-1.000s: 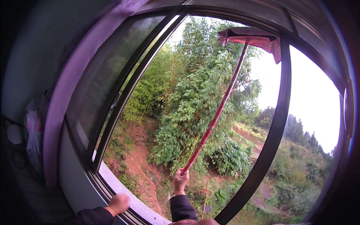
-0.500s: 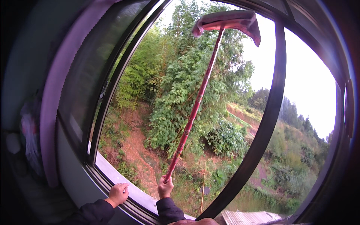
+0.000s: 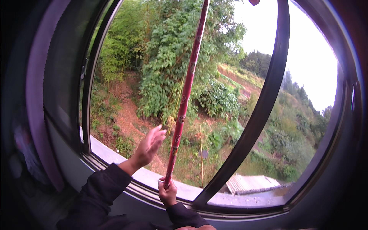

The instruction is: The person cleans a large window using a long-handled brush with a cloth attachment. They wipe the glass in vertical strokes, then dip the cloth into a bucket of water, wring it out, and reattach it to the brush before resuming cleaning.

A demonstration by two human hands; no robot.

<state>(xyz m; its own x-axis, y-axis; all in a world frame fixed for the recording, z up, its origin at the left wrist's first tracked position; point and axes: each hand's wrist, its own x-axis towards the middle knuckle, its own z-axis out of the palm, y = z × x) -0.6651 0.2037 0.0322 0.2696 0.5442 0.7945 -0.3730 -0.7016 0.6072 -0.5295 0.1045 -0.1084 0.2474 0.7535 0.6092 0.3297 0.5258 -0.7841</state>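
Observation:
My right hand (image 3: 167, 194) is closed round the lower end of a mop's (image 3: 183, 100) red patterned pole, just over the window sill. The pole rises, leaning slightly to the right, and runs out of the picture at the top. Only a small red corner of the mop head shows at the upper edge; the rest is cut off. Just left of the pole, my left hand (image 3: 149, 147) is raised with its fingers stretched out. It looks apart from the pole and holds nothing.
A dark window frame with an upright bar (image 3: 264, 107) stands right of the pole. Along the bottom runs the sill track (image 3: 145, 190). A purple curtain (image 3: 36, 88) hangs at the left. Outside are trees (image 3: 161, 73), a slope and a corrugated roof (image 3: 253, 184).
The mop has moved up, taking most of its head out of view. My left hand has risen from the sill toward the pole and its fingers have straightened. My right hand keeps its grip.

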